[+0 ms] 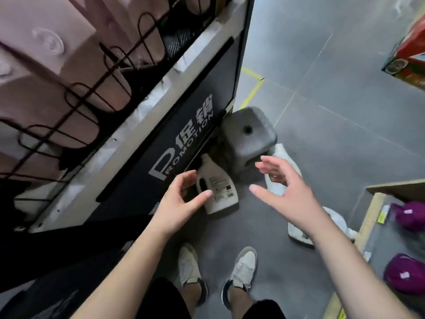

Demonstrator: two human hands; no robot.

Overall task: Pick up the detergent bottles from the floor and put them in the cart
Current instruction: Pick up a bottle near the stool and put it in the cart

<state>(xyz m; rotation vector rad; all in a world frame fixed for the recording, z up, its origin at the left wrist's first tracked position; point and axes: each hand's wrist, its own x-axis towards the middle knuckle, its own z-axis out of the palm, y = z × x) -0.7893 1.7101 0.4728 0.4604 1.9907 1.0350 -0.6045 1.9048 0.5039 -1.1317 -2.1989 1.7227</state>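
Far out beyond the left hand's side stands a wire rack (76,104) with pinkish packs behind its bars; below it, a black panel (142,171) lettered "PROMOTION" runs down to just beside that hand. The left hand (181,199) is unclenched, fingers and thumb curved apart and holding nothing; its thumb tip overlaps the handle side of a white detergent bottle (222,189), though whether it touches cannot be told. That bottle lies on the grey floor (345,111) just right of the left hand, leaning against the panel's foot; beyond both hands sits a grey stool (248,134). The right hand (287,192) is spread wide and empty, palm turned inward; a second bottle (281,151) lies under and past its fingers, beside the stool; a third bottle (299,231) lies on the floor beneath its wrist. Right of that arm, a shelf edge (370,215) carries purple packs (407,215); a red box (409,54) sits far above. White shoes (188,263) stand between the forearms.
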